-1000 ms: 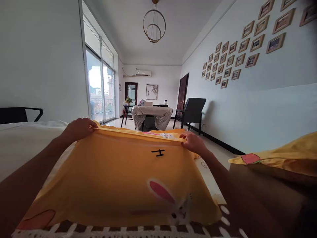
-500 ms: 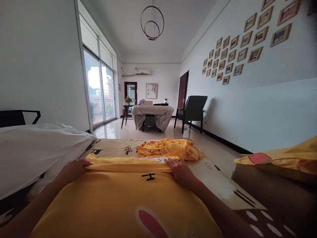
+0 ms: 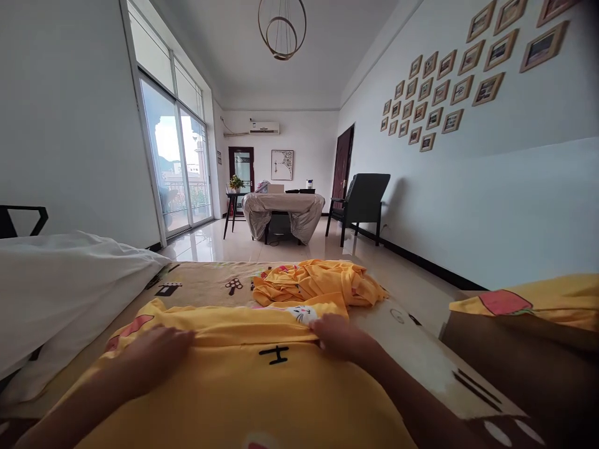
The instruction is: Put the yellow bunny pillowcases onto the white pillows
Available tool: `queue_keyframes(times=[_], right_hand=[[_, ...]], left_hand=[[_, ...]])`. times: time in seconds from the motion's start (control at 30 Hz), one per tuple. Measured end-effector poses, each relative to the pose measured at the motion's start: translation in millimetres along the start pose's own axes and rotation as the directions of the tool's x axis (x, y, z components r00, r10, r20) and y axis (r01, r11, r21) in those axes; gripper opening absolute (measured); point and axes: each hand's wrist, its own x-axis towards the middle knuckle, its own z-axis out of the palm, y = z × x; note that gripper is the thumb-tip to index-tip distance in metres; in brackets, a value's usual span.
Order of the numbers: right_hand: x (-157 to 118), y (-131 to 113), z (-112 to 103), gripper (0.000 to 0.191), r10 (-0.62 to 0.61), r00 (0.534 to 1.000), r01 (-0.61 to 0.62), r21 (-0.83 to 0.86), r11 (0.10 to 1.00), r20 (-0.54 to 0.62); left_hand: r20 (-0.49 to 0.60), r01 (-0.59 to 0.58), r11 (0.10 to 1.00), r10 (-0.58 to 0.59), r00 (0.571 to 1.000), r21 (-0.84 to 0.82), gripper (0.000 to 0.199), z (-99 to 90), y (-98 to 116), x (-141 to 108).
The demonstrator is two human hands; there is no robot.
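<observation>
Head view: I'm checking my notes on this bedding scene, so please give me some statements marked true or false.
1. Both hands, left hand and right hand, rest on the yellow pillowcase. True.
2. A crumpled yellow cloth lies beyond the pillowcase. True.
3. The white pillow lies on the right. False: it lies on the left.
4. The dark armchair stands against the window. False: it stands by the right wall.
</observation>
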Motion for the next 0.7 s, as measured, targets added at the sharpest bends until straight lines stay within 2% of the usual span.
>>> queue_keyframes(times=[0.03, 0.1, 0.13, 0.2, 0.27, 0.3, 0.43, 0.53, 0.57, 0.6, 0.63, 0.7], right_hand=[[9, -2, -6, 0.023, 0.015, 1.0, -0.014, -0.025, 1.0, 0.028], [27, -5, -15, 0.018, 0.028, 0.998, -0.026, -0.038, 0.999, 0.063], [35, -8, -18, 0.018, 0.039, 0.997, -0.036, -0.036, 0.999, 0.071], [44, -12, -18, 0.016, 0.067, 0.996, -0.065, -0.034, 0.997, 0.061], [42, -14, -13, 0.018, 0.102, 0.995, -0.101, -0.026, 0.995, 0.012], [38, -14, -10, 0.02, 0.121, 0.992, -0.122, -0.02, 0.992, -0.016], [10, -3, 6, 0.026, 0.244, 0.962, -0.239, 0.06, 0.969, -0.12], [-5, 8, 11, 0.024, 0.348, 0.906, -0.312, 0.174, 0.934, -0.241], [-8, 10, 11, 0.025, 0.369, 0.887, -0.326, 0.188, 0.926, -0.279], [-9, 12, 11, 0.027, 0.378, 0.872, -0.334, 0.186, 0.924, -0.312], [-9, 14, 11, 0.029, 0.382, 0.859, -0.338, 0.183, 0.923, -0.342], [-8, 15, 13, 0.035, 0.382, 0.83, -0.329, 0.194, 0.924, -0.407]], left_hand=[[0.011, -0.122, 0.992, 0.122, 0.992, -0.02, 0.032, -9.7, 26, 5], [-0.047, -0.382, 0.921, 0.38, 0.924, -0.072, 0.026, -25.0, 77, 16], [-0.073, -0.493, 0.869, 0.49, 0.869, -0.037, 0.021, -29.5, 100, 23], [-0.124, -0.646, 0.75, 0.661, 0.74, 0.143, 0.016, -31.1, 139, 39], [-0.125, -0.714, 0.64, 0.763, 0.634, 0.282, 0.014, -25.0, 166, 56], [-0.113, -0.735, 0.597, 0.795, 0.596, 0.322, 0.014, -20.3, 176, 63], [-0.106, -0.789, 0.508, 0.857, 0.505, 0.346, 0.013, -1.3, 205, 84], [-0.242, -0.821, 0.473, 0.878, 0.412, 0.319, 0.015, 11.3, 218, 97], [-0.302, -0.826, 0.483, 0.865, 0.4, 0.289, 0.017, 15.7, 220, 101], [-0.354, -0.828, 0.505, 0.841, 0.408, 0.244, 0.022, 20.0, 221, 105], [-0.39, -0.824, 0.535, 0.81, 0.437, 0.187, 0.027, 24.1, 222, 107], [-0.414, -0.798, 0.599, 0.745, 0.523, 0.069, 0.039, 30.8, 221, 108]])
